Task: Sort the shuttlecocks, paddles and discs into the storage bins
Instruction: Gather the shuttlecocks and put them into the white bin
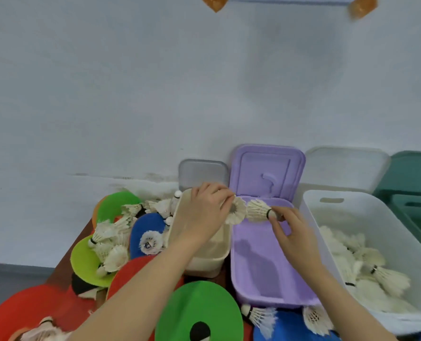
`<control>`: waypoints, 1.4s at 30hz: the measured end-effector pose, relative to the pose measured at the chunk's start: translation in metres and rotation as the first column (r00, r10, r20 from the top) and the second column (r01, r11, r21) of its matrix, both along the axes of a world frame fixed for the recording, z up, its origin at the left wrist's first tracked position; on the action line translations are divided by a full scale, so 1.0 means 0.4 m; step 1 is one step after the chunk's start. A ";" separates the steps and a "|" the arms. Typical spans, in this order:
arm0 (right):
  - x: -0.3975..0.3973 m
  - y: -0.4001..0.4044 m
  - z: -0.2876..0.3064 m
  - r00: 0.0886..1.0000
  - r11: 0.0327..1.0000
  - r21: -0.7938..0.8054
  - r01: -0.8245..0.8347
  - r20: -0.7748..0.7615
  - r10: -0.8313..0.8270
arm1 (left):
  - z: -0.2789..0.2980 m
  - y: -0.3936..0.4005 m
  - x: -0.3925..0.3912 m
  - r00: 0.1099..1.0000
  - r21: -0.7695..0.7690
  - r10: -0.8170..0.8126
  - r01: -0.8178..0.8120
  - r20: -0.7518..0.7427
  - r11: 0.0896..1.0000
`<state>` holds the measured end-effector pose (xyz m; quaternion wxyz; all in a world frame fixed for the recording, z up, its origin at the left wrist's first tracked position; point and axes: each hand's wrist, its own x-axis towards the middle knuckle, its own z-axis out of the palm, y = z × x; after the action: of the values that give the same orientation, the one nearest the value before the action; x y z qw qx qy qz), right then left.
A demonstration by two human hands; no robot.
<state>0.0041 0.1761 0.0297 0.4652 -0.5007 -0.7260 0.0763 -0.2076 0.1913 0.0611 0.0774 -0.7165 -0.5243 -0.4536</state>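
Shuttlecocks are being sorted: left hand point(205, 207) pinches one point(235, 210), right hand point(284, 230) pinches another point(257, 209) above the purple bin point(258, 279); next, probably drop both into the white bin point(313, 212).

The light around me is bright, even and soft, with no glare, and the pale wall point(155, 82) carries a faint shadow above the bins. My arms throw soft dark shadows into the purple bin point(258, 262). The wide lens bends everything at the edges, and the whole view is slightly soft, blurriest on the white bin point(367, 244) at right.
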 end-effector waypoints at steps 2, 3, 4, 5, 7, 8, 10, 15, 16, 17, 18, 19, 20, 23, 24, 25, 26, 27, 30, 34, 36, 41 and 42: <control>0.096 -0.008 0.002 0.996 0.998 -0.013 0.068 -0.057 -0.068 | 0.005 0.006 0.108 0.998 -0.013 -0.053 0.053 0.017 0.998; 0.139 -0.012 0.002 0.990 0.994 -0.022 0.106 -0.088 -0.107 | 0.004 0.011 0.160 0.996 -0.015 -0.084 0.085 0.030 0.996; 0.182 -0.016 0.000 0.983 0.990 -0.028 0.140 -0.113 -0.142 | -0.001 0.016 0.211 0.993 -0.017 -0.112 0.113 0.045 0.993; 0.221 -0.019 -0.002 0.977 0.985 -0.035 0.167 -0.128 -0.170 | -0.007 0.022 0.260 0.989 -0.015 -0.135 0.136 0.058 0.991; 0.296 -0.020 -0.007 0.966 0.976 -0.051 0.212 -0.140 -0.217 | -0.017 0.031 0.353 0.983 -0.010 -0.165 0.167 0.080 0.986; 0.331 -0.019 -0.010 0.961 0.971 -0.059 0.232 -0.144 -0.238 | -0.020 0.035 0.396 0.980 -0.013 -0.177 0.179 0.089 0.984; 0.397 -0.015 -0.012 0.948 0.959 -0.077 0.273 -0.149 -0.282 | -0.028 0.045 0.474 0.974 -0.036 -0.204 0.208 0.099 0.977; 0.511 0.025 -0.025 0.920 0.917 -0.203 0.344 -0.121 -0.372 | -0.039 0.091 0.618 0.990 -0.217 -0.110 0.128 0.093 0.968; 0.522 0.037 -0.029 0.918 0.904 -0.246 0.349 -0.102 -0.383 | -0.039 0.104 0.636 0.991 -0.288 -0.075 0.104 0.111 0.952; 0.531 0.049 -0.034 0.920 0.892 -0.286 0.349 -0.078 -0.385 | -0.038 0.117 0.651 0.990 -0.366 -0.050 0.097 0.135 0.925; 0.537 0.060 -0.038 0.926 0.884 -0.321 0.341 -0.051 -0.375 | -0.038 0.127 0.662 0.986 -0.436 -0.035 0.105 0.166 0.894; 0.541 0.068 -0.042 0.933 0.876 -0.355 0.327 -0.029 -0.360 | -0.040 0.135 0.668 0.982 -0.499 -0.038 0.127 0.185 0.857; 0.543 0.073 -0.043 0.938 0.867 -0.387 0.314 -0.012 -0.345 | -0.044 0.139 0.671 0.982 -0.547 -0.056 0.146 0.179 0.824; 0.543 0.073 -0.050 0.950 0.852 -0.429 0.301 0.057 -0.307 | -0.054 0.134 0.653 0.992 -0.601 -0.110 0.125 0.062 0.789; 0.540 0.071 -0.053 0.952 0.857 -0.419 0.301 0.079 -0.296 | -0.055 0.128 0.639 0.993 -0.581 -0.120 0.094 -0.008 0.808; 0.533 0.068 -0.054 0.953 0.862 -0.407 0.301 0.094 -0.289 | -0.057 0.124 0.621 0.989 -0.540 -0.126 0.061 -0.084 0.839; 0.524 0.064 -0.054 0.954 0.869 -0.393 0.300 0.104 -0.282 | -0.059 0.121 0.600 0.980 -0.492 -0.128 0.036 -0.154 0.870; 0.510 0.059 -0.052 0.956 0.876 -0.383 0.295 0.107 -0.275 | -0.058 0.116 0.577 0.971 -0.451 -0.125 0.021 -0.202 0.892; 0.454 0.054 -0.043 0.968 0.903 -0.351 0.248 0.112 -0.223 | -0.057 0.102 0.501 0.960 -0.389 -0.107 -0.002 -0.260 0.921; 0.347 0.066 -0.022 0.988 0.937 -0.323 0.130 0.120 -0.096 | -0.047 0.069 0.385 0.953 -0.363 -0.058 -0.057 -0.298 0.930; 0.280 0.071 -0.014 0.991 0.939 -0.336 0.076 0.131 -0.034 | -0.043 0.047 0.313 0.949 -0.400 -0.053 -0.079 -0.310 0.913; 0.090 0.081 -0.023 0.982 0.941 -0.333 -0.061 0.149 0.117 | -0.039 -0.004 0.113 0.948 -0.422 0.012 -0.153 -0.317 0.893; 0.051 0.079 -0.023 0.977 0.933 -0.350 -0.082 0.156 0.144 | -0.044 -0.013 0.070 0.951 -0.423 0.033 -0.168 -0.308 0.890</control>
<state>0.0246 0.2079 0.0204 0.2993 -0.5359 -0.7681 0.1824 -0.1797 0.1860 0.0435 0.0121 -0.7459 -0.6333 -0.2060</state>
